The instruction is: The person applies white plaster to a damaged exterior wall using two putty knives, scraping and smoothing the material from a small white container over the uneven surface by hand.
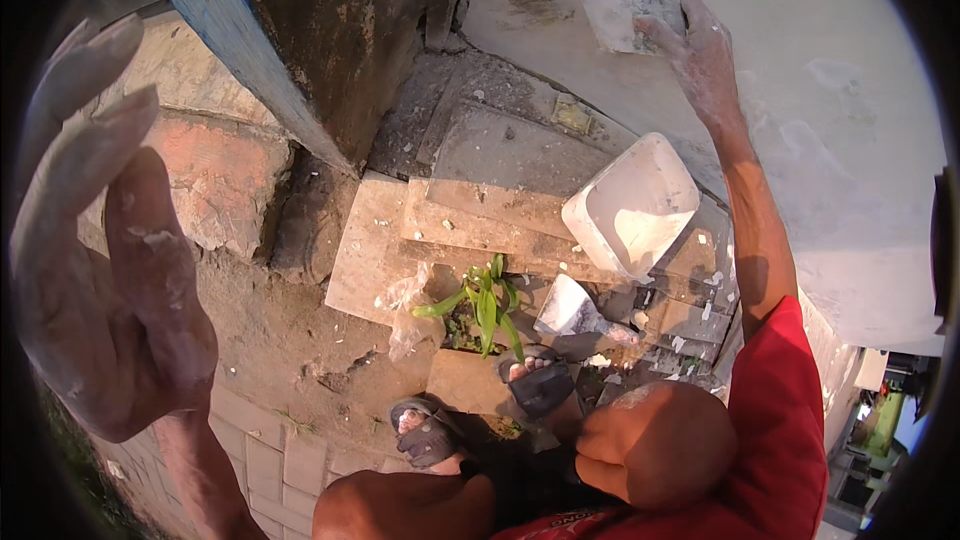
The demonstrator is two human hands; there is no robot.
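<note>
My right hand (703, 65) reaches up to the pale wall (800, 30), closed on a flat, white-smeared putty knife (612, 24) whose blade lies at the wall's surface. Whitish residue coats that hand. At the far left my left hand (110, 310) is raised close to the camera, powdery, its fingers stretched out and nothing held. Below the right hand, a white square tub (590, 208) stands tilted-looking on stone slabs, white material inside it. A second white-bladed scraper (568, 308) lies near my sandalled foot.
A small green plant (487, 308) grows beside a crumpled clear plastic bag (408, 325). Stacked slabs (510, 165) bear scattered white flakes. A dark post with a blue edge (250, 40) and a reddish block (220, 180) stand at the left. Grey pavers (305, 460) lie below.
</note>
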